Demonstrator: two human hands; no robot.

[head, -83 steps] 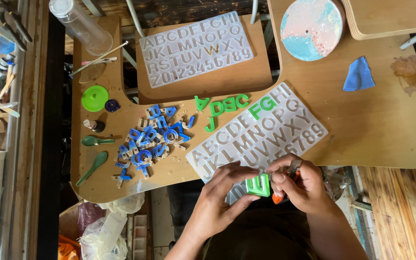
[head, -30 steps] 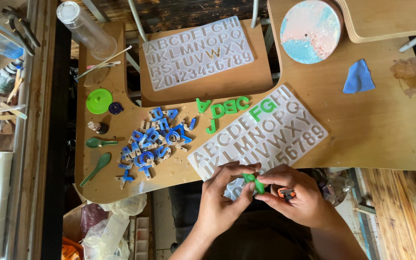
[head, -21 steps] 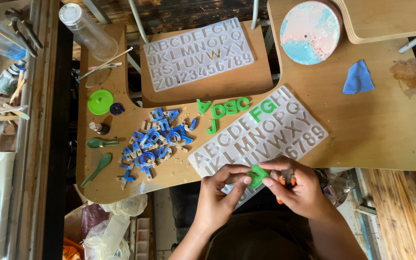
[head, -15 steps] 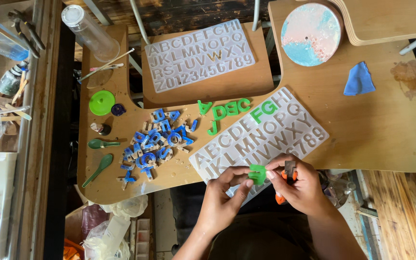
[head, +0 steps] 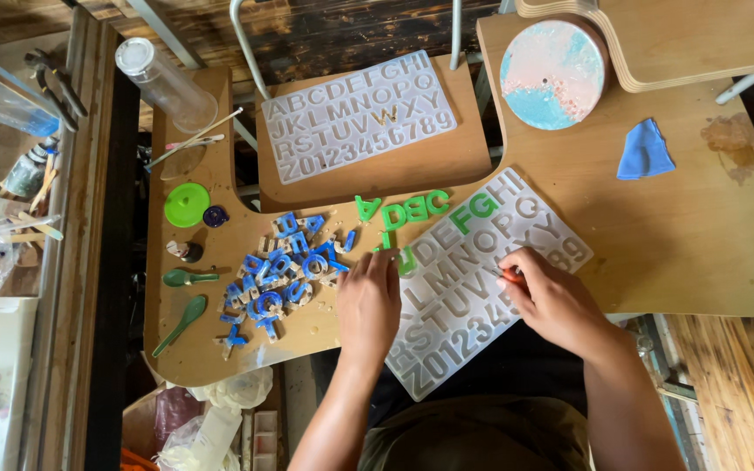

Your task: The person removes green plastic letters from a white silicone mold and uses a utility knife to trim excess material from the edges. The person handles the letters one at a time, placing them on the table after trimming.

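1. The left hand lay palm-down at the near mould's left edge, fingertips on a small green cast letter piece; whether they pinched it or merely pressed it could not be told.
2. The right hand was clenched around a small orange-handled tool, its tip over the translucent white silicone alphabet mould, which lay tilted with one corner overhanging the wooden desk.
3. Green resin letters stood in a row just above the mould's upper-left corner, two more sitting in its top row.
4. A heap of blue resin letters lay left of the left hand; beyond it lay a green lid and two green spoons.
5. A second white mould rested farther back.
6. Risk, as judged: pressure on the overhanging mould could tip it off the desk; the tool tip could slip and gouge the soft silicone.
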